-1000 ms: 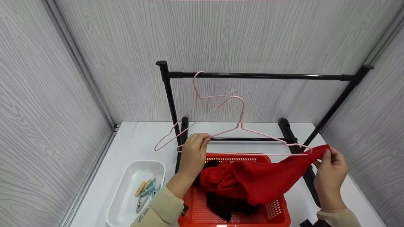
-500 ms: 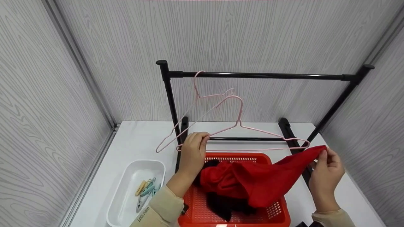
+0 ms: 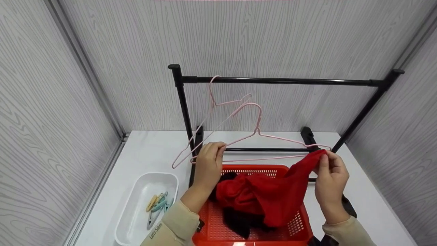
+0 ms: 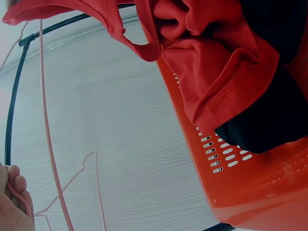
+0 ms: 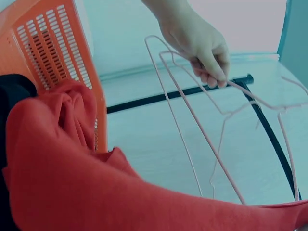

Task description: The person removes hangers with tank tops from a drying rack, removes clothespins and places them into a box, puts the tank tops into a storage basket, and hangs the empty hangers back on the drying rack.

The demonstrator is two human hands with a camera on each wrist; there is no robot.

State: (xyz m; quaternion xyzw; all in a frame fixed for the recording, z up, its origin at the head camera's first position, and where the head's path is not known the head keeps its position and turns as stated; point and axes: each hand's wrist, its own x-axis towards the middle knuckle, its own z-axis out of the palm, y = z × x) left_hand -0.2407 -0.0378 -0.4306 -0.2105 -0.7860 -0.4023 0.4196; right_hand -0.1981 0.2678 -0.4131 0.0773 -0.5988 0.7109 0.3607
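Note:
My left hand point(image 3: 209, 164) grips a pink wire clothes hanger point(image 3: 283, 137) by its left shoulder, holding it above the basket. In the right wrist view the same left hand point(image 5: 199, 45) has its fingers curled round the wire. My right hand point(image 3: 331, 181) pinches a corner of a red garment point(image 3: 281, 196) and lifts it up near the hanger's right end, in front of the lower wire. The rest of the red garment point(image 4: 216, 72) lies bunched in the orange-red basket point(image 3: 300, 227), over dark clothing point(image 3: 235, 223). What kind of garment it is cannot be told.
A black clothes rack point(image 3: 280, 81) stands behind the basket. A second pink hanger point(image 3: 211, 99) hangs at the left of its bar. To the left on the white table point(image 3: 102, 198), a white tray point(image 3: 135, 205) holds several yellow and teal clothespins point(image 3: 158, 203).
My right hand has moved left and slightly up with the red corner, bringing it in front of the hanger's right end. The hanger's right side has tilted up; the left hand has barely shifted.

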